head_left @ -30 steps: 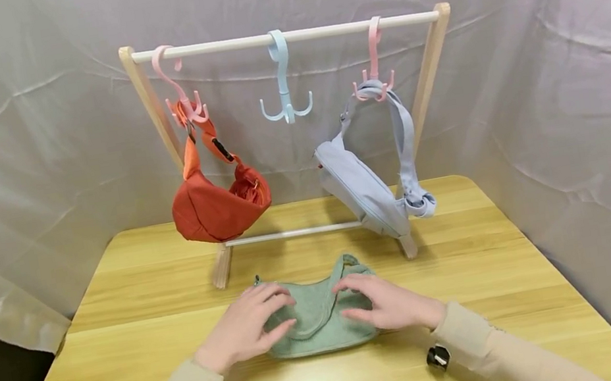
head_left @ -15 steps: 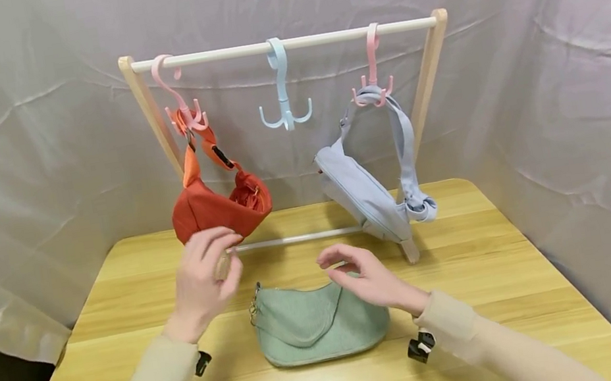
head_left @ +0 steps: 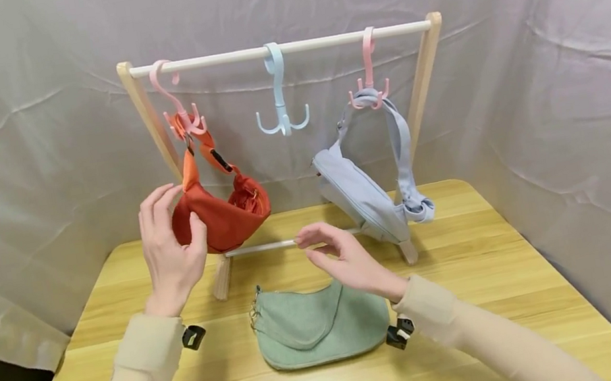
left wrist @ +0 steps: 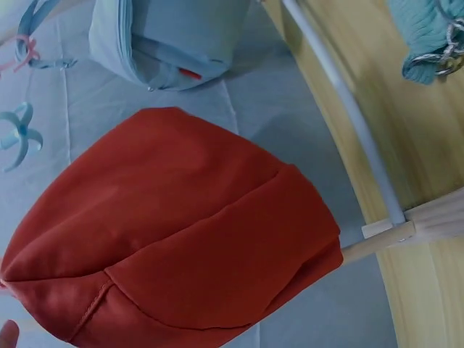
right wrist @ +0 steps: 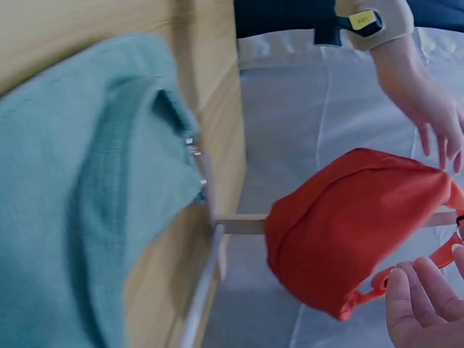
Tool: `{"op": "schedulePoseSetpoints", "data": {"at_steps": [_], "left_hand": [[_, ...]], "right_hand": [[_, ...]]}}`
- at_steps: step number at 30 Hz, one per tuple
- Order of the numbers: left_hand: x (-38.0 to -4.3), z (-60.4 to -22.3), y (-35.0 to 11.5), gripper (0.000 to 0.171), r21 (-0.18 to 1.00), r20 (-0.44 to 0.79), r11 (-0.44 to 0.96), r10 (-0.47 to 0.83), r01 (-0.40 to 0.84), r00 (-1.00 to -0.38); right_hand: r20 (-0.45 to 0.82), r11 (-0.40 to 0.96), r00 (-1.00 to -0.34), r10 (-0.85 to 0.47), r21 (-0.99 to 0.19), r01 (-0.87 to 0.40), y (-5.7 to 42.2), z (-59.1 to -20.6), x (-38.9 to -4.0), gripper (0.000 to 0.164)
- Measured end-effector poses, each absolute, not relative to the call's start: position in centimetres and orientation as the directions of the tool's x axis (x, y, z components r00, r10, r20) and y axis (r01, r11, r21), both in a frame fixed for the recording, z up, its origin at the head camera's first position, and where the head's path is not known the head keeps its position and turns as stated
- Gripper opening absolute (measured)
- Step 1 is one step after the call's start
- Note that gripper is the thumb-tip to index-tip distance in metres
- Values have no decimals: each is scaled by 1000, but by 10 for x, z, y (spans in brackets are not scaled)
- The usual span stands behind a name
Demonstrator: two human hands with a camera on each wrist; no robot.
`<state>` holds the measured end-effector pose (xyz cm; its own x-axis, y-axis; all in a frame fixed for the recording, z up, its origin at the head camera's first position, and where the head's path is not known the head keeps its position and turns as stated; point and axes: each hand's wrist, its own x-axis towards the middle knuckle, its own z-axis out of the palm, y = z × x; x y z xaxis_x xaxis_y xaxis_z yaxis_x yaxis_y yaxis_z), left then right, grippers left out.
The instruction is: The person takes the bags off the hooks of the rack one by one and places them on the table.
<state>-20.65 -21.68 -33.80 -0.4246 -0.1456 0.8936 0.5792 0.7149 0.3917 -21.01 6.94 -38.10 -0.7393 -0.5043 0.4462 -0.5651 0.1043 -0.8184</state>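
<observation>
A red bag [head_left: 219, 214] with an orange strap hangs from the left pink hook [head_left: 182, 113]. My left hand [head_left: 169, 239] is raised beside the bag's left end, thumb and fingers spread and overlapping it in the head view. The left wrist view has the red bag [left wrist: 181, 239] filling its middle, one fingertip [left wrist: 9, 335] at the lower left corner. My right hand [head_left: 346, 260] hovers with bent, loose fingers above the green bag [head_left: 316, 332], holding nothing. That green bag lies flat on the wooden table, its strap folded across the front.
A wooden rack with a white top rail [head_left: 318, 43] stands at the back of the table [head_left: 482, 322]. On its right pink hook [head_left: 371, 73] hangs a light blue bag [head_left: 362, 188]. The blue hook [head_left: 281, 101] in the middle bears nothing. Grey cloth surrounds the table.
Both hands have left the green bag. My left hand has risen leftward to the red bag; my right has moved up and slightly left. The green bag stays on the table.
</observation>
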Motion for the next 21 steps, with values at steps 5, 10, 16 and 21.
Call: {"op": "schedulePoseSetpoints", "data": {"at_steps": [5,10,16,21], "left_hand": [[-210,-334,-219,46,478,847,691,-198,543,-494],[-215,-334,-223,49,561,781,656,-219,505,-584],[-215,-337,-226,49,658,677,619,-239,427,-696],[-213,-342,-225,49,692,621,611,-232,385,-749]], "right_hand": [[457,95,-750,-478,-822,-562,57,-363,-215,31],[475,107,-745,-468,-806,-582,46,-349,-221,34],[489,103,-742,-459,-801,-590,34,-339,-226,38],[496,87,-738,-458,-801,-592,25,-332,-231,41]]}}
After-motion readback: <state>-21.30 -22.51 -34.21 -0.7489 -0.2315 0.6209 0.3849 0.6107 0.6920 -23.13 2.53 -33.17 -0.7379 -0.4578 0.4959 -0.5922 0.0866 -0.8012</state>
